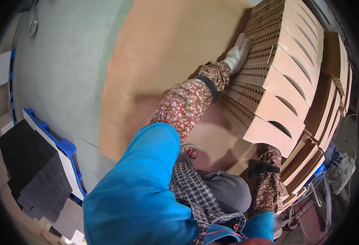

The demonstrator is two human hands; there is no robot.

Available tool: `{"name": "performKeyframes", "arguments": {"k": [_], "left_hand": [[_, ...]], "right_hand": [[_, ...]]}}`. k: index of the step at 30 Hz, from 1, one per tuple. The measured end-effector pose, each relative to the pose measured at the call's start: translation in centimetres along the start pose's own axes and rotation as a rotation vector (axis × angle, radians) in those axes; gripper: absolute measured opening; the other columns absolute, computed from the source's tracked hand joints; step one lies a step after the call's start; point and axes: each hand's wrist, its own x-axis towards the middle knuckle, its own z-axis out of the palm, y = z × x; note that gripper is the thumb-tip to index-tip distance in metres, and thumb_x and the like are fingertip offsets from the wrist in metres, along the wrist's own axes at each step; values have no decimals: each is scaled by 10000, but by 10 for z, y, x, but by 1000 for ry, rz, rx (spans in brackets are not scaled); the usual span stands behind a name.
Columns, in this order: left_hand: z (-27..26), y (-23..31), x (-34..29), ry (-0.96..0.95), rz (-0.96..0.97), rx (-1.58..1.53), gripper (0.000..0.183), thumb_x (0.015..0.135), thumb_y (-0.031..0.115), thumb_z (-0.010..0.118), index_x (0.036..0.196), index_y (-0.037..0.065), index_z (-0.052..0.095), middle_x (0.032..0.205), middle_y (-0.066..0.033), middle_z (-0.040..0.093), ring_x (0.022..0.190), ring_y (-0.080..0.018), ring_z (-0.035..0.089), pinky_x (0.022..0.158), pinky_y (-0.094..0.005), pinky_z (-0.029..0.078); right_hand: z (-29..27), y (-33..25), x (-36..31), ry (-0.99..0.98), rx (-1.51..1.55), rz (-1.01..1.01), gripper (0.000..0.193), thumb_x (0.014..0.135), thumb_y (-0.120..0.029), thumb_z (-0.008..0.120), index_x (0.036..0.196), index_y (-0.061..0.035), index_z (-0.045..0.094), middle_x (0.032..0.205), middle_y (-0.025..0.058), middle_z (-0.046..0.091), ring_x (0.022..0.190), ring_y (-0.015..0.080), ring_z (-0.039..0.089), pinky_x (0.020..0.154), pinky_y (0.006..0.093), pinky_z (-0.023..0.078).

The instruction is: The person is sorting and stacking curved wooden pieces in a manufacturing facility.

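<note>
A long row of tan box-like pieces (265,83) stands at the right, pressed close together. Rows of round holes run along their sides, and their ends have curved cutouts. My left hand (237,53), in a white glove, lies flat against the perforated side near the far part of the row, fingers stretched out. The right forearm (268,163), in a flowered sleeve with a black band, reaches to the near end of the row. My right hand is hidden behind the nearest piece, so its fingers do not show.
A tan sheet (155,53) covers the floor under the row. More tan pieces (328,102) are stacked close on the right. Black blocks (36,171) sit on a blue pallet (67,147) at the left. Clear plastic wrap (341,173) lies at the far right.
</note>
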Motion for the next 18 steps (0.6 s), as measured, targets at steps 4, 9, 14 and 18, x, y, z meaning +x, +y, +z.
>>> {"name": "performKeyframes", "arguments": {"k": [4,9,14,18], "left_hand": [[-5,1,1,2,13,5,842,1028,627,187,1585,-3,161,1652,-205,177,1534,-308,178,1248,-334,146],[-9,5,-5,29,1,21,885,1004,683,140,1581,16,211,1614,-230,278,1513,-344,237,1235,-357,171],[-9,14,-10,1,-66,2,888,998,693,136,1576,29,248,1610,-221,297,1509,-343,252,1233,-366,179],[-14,7,-11,-16,-16,-105,797,1050,581,260,1565,-26,226,1643,-197,221,1537,-275,180,1243,-319,155]], "right_hand": [[2,-3,1,-8,9,0,451,1022,-375,483,1351,-72,544,1349,160,574,1260,332,537,1079,482,429],[3,-5,0,-20,18,-7,458,1027,-384,477,1357,-73,536,1357,157,568,1267,327,531,1084,478,426],[2,-4,-5,-26,22,-6,465,1031,-393,470,1363,-74,528,1365,155,562,1275,322,525,1089,474,422],[2,-5,-2,-21,17,-9,470,1034,-401,465,1369,-76,522,1372,152,557,1281,318,521,1094,471,419]]}}
